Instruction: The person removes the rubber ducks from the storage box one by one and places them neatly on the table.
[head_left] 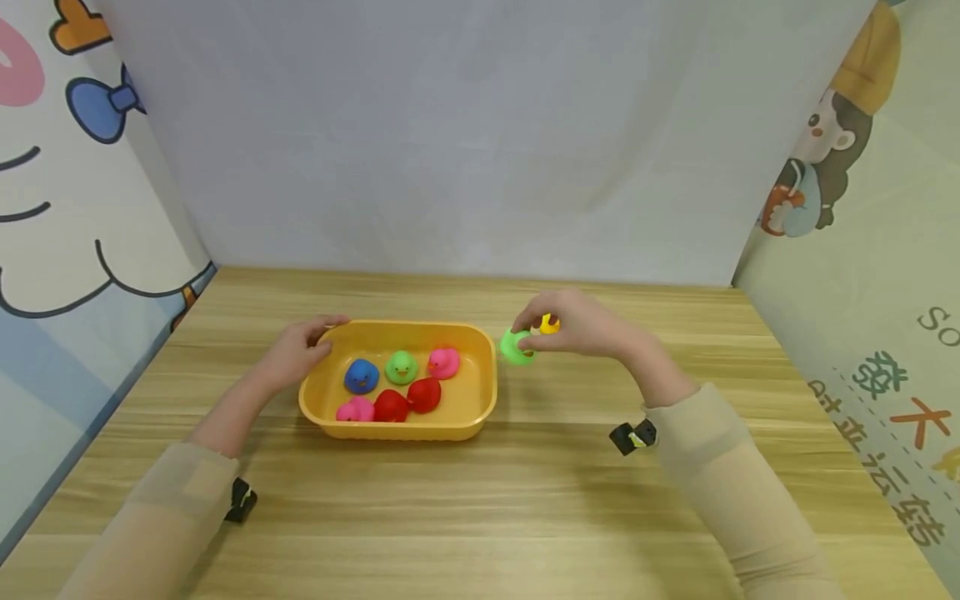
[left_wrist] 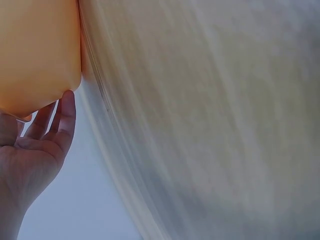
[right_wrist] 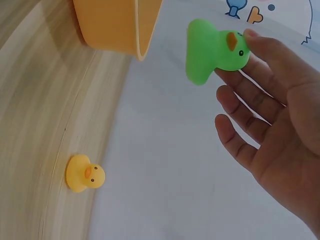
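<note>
My right hand [head_left: 573,323] pinches a green rubber duck [right_wrist: 202,52] by its head, thumb on one side and fingers on the other. The duck is held above the table, just right of a yellow plastic basin [head_left: 480,417]. At the basin's left end, my left hand [head_left: 294,354] grips the rim, with fingers against the outer wall in the left wrist view. Inside lie a blue duck [head_left: 362,377], another green duck [head_left: 401,367], two pink ducks and two red ducks [head_left: 424,395].
On the table [head_left: 450,517], behind my right hand, stands a yellow duck [right_wrist: 80,173], partly hidden in the head view. A white cloth [head_left: 465,142] hangs along the table's back edge, with printed panels on both sides.
</note>
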